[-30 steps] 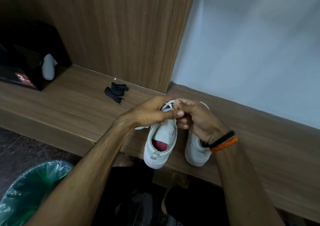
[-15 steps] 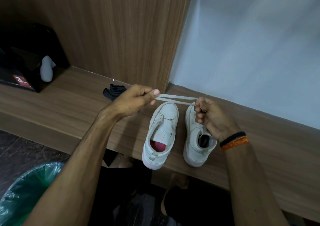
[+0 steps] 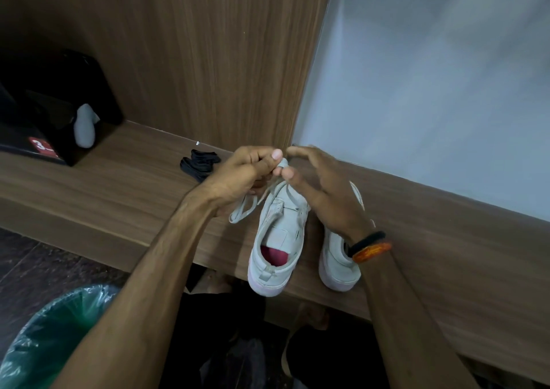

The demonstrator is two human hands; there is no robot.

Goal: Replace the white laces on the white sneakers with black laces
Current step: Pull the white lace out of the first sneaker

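L hand (image 3: 250, 171) pinches white lace (image 3: 242, 210) above L sneaker (image 3: 278, 234) toe; R hand (image 3: 324, 192) held open w/ fingers spread beside it. Black laces (image 3: 199, 164) lie left of sneaker on tabletop (image 3: 119, 186).

Left hand (image 3: 250, 170) grip on lace (image 3: 244, 210), above toe of left sneaker (image 3: 278, 237) on counter (image 3: 119, 186). Second sneaker (image 3: 337, 257) right of grip; spare laces (image 3: 199, 164) just left, box (image 3: 44, 106) far left. Bin (image 3: 50, 338) below counter, nearer than grip.

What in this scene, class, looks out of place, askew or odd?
Both white sneakers jut past the front edge of the wooden shelf, their heels overhanging. A loop of white lace trails loose from the left hand. Nothing looks spilled or damaged.
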